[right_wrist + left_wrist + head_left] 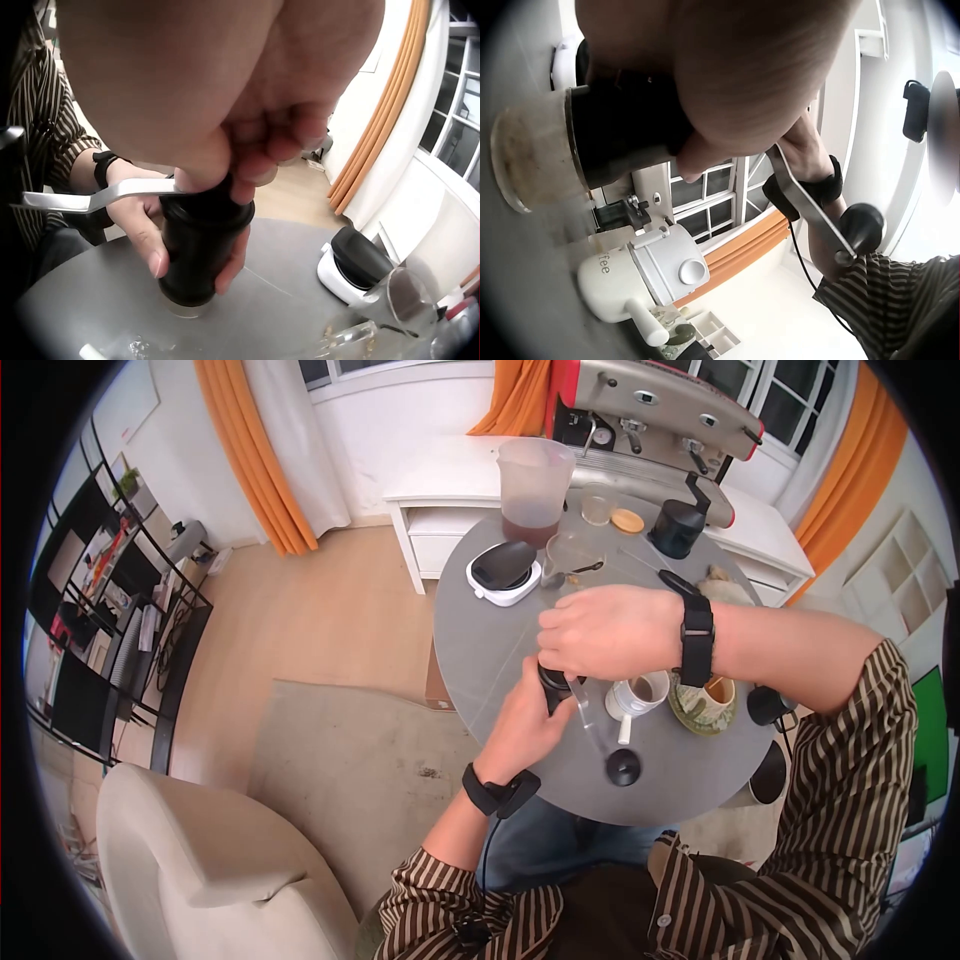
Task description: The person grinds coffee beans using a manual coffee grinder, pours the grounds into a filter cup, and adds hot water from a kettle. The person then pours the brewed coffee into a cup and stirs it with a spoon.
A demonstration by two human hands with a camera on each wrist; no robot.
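A black hand grinder (196, 251) with a clear base (540, 154) stands upright on the grey table. The left hand (525, 720) is wrapped round its black body, thumb on one side and fingers on the other in the right wrist view. Over its top, the right hand (610, 630) pinches the cap where the metal crank arm (105, 195) joins. The crank ends in a black knob (862, 228), which hangs out to the side, away from both hands.
Right of the grinder are a white mug (636, 698) and a cup on a green saucer (700, 722). Behind stand a white scale (504, 588) with a black tray, a large pitcher (535, 490), a glass server (575, 560) and a black kettle-like pot (678, 527).
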